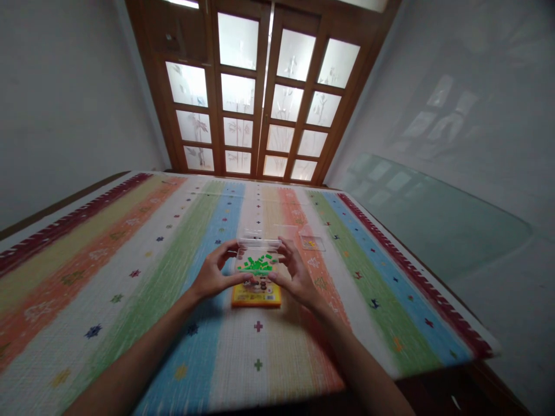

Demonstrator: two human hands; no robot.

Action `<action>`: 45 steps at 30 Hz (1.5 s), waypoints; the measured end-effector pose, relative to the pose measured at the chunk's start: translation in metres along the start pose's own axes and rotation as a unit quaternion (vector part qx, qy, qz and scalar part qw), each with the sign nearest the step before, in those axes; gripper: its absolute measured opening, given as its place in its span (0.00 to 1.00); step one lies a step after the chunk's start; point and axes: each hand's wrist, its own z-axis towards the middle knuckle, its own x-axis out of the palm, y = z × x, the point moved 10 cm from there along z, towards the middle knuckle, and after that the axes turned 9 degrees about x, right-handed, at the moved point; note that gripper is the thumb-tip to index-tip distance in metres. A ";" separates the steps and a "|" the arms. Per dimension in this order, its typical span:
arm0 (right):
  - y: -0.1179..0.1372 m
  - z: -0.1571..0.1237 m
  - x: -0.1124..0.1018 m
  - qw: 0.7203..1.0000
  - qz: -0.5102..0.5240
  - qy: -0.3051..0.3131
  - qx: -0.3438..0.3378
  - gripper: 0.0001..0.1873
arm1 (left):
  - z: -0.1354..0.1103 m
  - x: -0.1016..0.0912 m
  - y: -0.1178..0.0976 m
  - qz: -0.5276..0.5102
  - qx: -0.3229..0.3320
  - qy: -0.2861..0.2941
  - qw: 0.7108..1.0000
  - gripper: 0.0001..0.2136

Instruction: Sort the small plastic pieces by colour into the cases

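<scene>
A clear plastic box (260, 248) with several small green pieces (259, 264) in it is held between my two hands. My left hand (214, 271) grips its left side, thumb along the near edge and fingers at the far corner. On the opposite side my right hand (297, 273) grips it the same way. Below the box's near edge shows a flat yellow booklet or pack (255, 297) with printed pictures, its far part behind the box. Whether the box rests on it I cannot tell.
To the right of my right hand lies a small clear container (313, 242) with a few yellow-orange pieces. A striped, patterned tablecloth (173, 277) covers the table. Beyond it stand wooden doors (264, 86) with frosted panes, and a greenish glass-like panel (433, 214) is at the right wall.
</scene>
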 end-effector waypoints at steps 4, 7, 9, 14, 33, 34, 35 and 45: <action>0.008 -0.002 0.003 0.999 0.016 0.020 -0.026 0.38 | -0.005 -0.001 0.000 -0.013 -0.006 -0.019 1.000 0.30; 0.016 -0.004 0.002 0.999 0.007 0.015 -0.048 0.32 | -0.007 -0.002 0.001 -0.014 -0.018 -0.029 0.999 0.31; 0.021 -0.005 0.001 0.998 -0.012 0.005 -0.062 0.27 | -0.008 -0.004 -0.001 -0.011 -0.018 -0.039 0.999 0.31; 0.036 -0.010 0.000 0.989 -0.089 -0.022 -0.120 0.15 | -0.008 -0.008 -0.007 0.003 0.006 -0.060 0.998 0.27; 0.077 -0.034 0.016 0.913 -0.254 -0.064 -0.313 0.20 | -0.012 -0.001 -0.014 0.022 0.033 -0.063 0.997 0.25; 0.078 -0.036 0.016 0.910 -0.253 -0.063 -0.322 0.20 | -0.013 -0.001 -0.014 0.023 0.034 -0.064 0.997 0.24; 0.079 -0.036 0.016 0.908 -0.252 -0.061 -0.328 0.21 | -0.013 -0.001 -0.013 0.024 0.036 -0.065 0.997 0.24; 0.077 -0.035 0.017 0.911 -0.258 -0.055 -0.318 0.22 | -0.014 -0.001 -0.009 0.025 0.043 -0.059 0.997 0.23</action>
